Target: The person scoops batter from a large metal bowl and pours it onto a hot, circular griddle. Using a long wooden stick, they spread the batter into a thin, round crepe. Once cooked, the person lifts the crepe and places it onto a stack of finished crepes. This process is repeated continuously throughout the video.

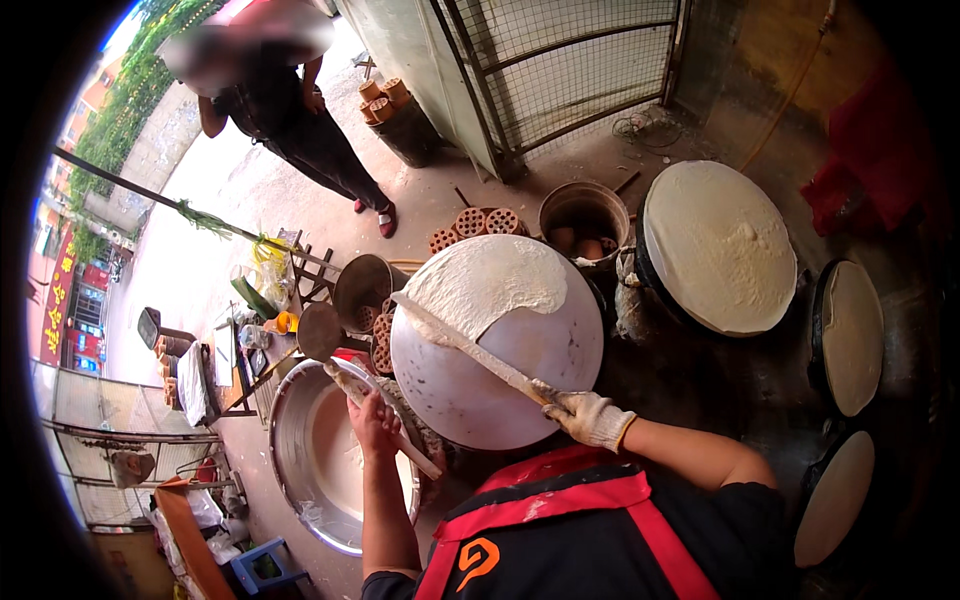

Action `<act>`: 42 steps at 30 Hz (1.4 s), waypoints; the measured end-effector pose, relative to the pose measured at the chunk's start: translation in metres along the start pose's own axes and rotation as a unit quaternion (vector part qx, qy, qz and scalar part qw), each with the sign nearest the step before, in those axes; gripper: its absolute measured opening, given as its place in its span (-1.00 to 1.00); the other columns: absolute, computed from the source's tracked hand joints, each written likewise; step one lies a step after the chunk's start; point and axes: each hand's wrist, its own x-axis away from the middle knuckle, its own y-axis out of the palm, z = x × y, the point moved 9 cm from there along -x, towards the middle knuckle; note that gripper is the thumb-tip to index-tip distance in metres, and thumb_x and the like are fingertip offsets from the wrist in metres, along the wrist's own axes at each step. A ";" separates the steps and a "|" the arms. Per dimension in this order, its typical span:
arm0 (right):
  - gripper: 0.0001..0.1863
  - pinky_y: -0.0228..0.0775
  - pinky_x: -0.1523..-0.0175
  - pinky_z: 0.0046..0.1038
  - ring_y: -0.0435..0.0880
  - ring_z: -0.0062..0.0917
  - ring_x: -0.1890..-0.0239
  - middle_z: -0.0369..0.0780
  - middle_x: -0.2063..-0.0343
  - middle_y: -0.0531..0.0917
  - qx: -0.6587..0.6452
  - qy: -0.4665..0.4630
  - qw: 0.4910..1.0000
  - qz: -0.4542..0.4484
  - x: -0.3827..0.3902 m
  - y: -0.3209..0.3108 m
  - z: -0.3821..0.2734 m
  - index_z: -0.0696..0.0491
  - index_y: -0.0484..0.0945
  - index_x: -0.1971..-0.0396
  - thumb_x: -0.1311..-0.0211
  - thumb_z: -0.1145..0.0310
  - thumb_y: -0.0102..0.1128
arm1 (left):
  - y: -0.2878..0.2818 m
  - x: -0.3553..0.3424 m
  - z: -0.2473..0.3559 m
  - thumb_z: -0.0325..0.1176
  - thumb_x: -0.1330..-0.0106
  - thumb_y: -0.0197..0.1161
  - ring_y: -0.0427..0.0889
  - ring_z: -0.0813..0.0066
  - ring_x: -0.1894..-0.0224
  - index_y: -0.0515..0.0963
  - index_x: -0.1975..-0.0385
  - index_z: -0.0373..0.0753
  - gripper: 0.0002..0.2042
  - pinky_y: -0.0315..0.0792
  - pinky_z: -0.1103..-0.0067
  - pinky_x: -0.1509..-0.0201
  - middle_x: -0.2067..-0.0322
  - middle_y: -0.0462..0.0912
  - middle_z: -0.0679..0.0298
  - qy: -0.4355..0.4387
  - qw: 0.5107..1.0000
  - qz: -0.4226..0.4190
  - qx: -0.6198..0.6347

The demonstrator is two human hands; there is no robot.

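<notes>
My gloved right hand (pixel 592 418) grips the near end of a long, batter-coated wooden spreader (pixel 470 345). The blade lies slantwise across a round griddle (pixel 500 395). Pale batter (pixel 490 280) covers the griddle's far part, while its near part shows bare grey metal with dark specks. My bare left hand (pixel 374 424) is closed round a pale wooden handle (pixel 418 458) over the right side of a wide metal basin (pixel 283 480) of white batter (pixel 335 440). A dark round disc (pixel 319 331) lies just beyond the handle's far end; whether they are joined I cannot tell.
More batter-covered round griddles (pixel 720 250) stand to the right. Behind my griddle are perforated coal briquettes (pixel 488 222) and a metal bucket (pixel 583 205). A small table (pixel 232 365) stands left, a blue stool (pixel 266 567) lower left. Another person (pixel 300 125) stands at the far left.
</notes>
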 end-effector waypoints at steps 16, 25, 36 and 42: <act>-0.50 0.42 0.07 -0.34 0.60 -0.14 0.14 -0.05 0.21 0.63 -0.110 0.176 0.958 -0.200 -0.032 -0.081 0.050 -0.20 0.22 -0.25 -0.34 0.02 -0.14 | -0.056 0.059 -0.029 -0.48 -0.27 0.01 0.17 0.69 0.86 0.16 0.28 -0.11 -0.83 0.10 0.70 0.88 0.71 0.22 0.42 0.080 0.966 0.246 -0.014; -0.51 0.39 0.00 -0.46 0.59 -0.41 0.10 -0.08 0.07 0.57 0.051 0.030 0.943 -0.327 -0.043 -0.096 0.044 -0.24 0.20 -0.27 -0.35 0.09 -0.13 | -0.084 0.063 -0.048 -0.43 -0.29 0.01 0.18 0.67 0.86 0.14 0.33 -0.08 -0.84 0.12 0.68 0.89 0.69 0.23 0.42 0.087 0.943 0.321 0.003; -0.51 0.28 -0.18 -0.40 0.50 -0.28 -0.06 -0.19 -0.05 0.51 0.129 -0.067 0.912 -0.383 -0.077 -0.115 0.024 -0.31 0.25 -0.23 -0.30 0.02 -0.09 | -0.101 0.078 -0.059 -0.46 -0.29 0.01 0.19 0.66 0.86 0.11 0.29 -0.05 -0.80 0.12 0.67 0.90 0.72 0.20 0.39 0.104 0.915 0.389 0.004; -0.52 0.37 0.00 -0.41 0.60 -0.31 0.14 -0.14 0.17 0.63 0.081 -0.047 0.936 -0.340 -0.133 -0.107 0.003 -0.25 0.31 -0.20 -0.29 0.02 -0.12 | -0.098 0.078 -0.062 -0.46 -0.28 0.01 0.17 0.67 0.85 0.11 0.29 -0.06 -0.80 0.12 0.66 0.88 0.72 0.20 0.40 0.110 0.910 0.400 -0.001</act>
